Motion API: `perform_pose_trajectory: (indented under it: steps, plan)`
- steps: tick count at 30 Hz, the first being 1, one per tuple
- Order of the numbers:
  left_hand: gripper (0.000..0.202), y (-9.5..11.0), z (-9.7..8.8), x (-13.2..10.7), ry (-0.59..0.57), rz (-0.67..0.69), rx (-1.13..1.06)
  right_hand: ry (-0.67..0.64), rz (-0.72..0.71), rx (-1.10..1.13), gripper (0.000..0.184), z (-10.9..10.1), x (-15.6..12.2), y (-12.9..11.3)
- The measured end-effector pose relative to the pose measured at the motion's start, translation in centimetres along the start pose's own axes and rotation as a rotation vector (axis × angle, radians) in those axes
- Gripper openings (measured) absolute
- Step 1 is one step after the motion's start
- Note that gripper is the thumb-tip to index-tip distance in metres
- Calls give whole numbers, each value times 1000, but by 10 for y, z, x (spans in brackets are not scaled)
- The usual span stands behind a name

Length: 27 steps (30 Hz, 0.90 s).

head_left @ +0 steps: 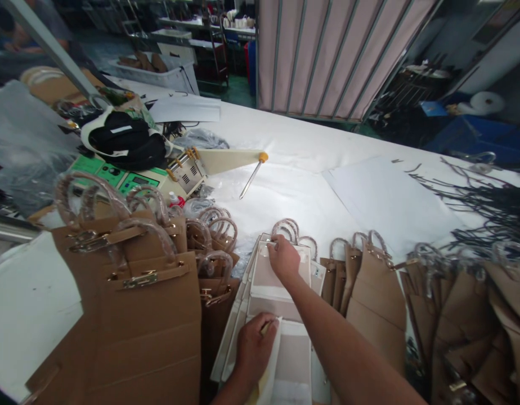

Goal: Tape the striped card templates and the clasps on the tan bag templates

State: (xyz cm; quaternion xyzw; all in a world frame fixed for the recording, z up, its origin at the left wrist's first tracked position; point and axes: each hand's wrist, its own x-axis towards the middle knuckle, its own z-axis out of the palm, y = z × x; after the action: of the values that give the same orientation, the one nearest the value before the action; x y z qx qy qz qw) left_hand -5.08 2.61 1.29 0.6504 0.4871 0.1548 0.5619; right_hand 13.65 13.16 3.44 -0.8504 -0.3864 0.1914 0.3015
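A stack of flat, unfolded white handbag pieces [277, 310] with plastic-wrapped handles [286, 226] lies in front of me. My right hand [284, 259] is closed at the top edge of the uppermost piece, just below the handles, its fingertips pinched there. Lower down, my left hand [255, 343] pinches the edge of a thin sheet [270, 365], white on one side and yellowish on the other. That sheet is lifted and bent back over the lower part of the white piece.
Brown handbag pieces [150, 326] with wrapped handles pile up on the left, and more brown pieces [378, 298] lie on the right. Behind stand a green-fronted machine [144, 179] and a pointed metal rod [250, 180]. Dark cords [488, 205] spread at the far right.
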Motion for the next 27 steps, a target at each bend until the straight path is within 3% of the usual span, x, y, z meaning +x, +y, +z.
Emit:
perform_pose_trajectory:
  steps: [3,6,10,12,16,20,24,27]
  plan:
    - [26,-1,-1,0,-10,14,-9,164,-23,225,31,-19,-11,18]
    - [29,0,-2,-1,-36,24,-30,348,44,276,50,-43,-30,55]
    - [34,8,-1,-4,-58,8,-69,137,286,388,51,-61,-50,90]
    - [37,13,-2,-8,-48,-21,-108,80,302,469,44,-64,-56,91]
    - [38,28,-6,-24,-26,13,-127,103,245,628,39,-79,-75,76]
    - [36,46,-11,-52,-97,37,-177,163,289,876,41,-109,-126,82]
    - [36,61,-10,-76,-218,-1,-292,285,411,961,44,-133,-190,123]
    - [34,68,-5,-88,-272,26,-339,345,503,905,52,-142,-230,160]
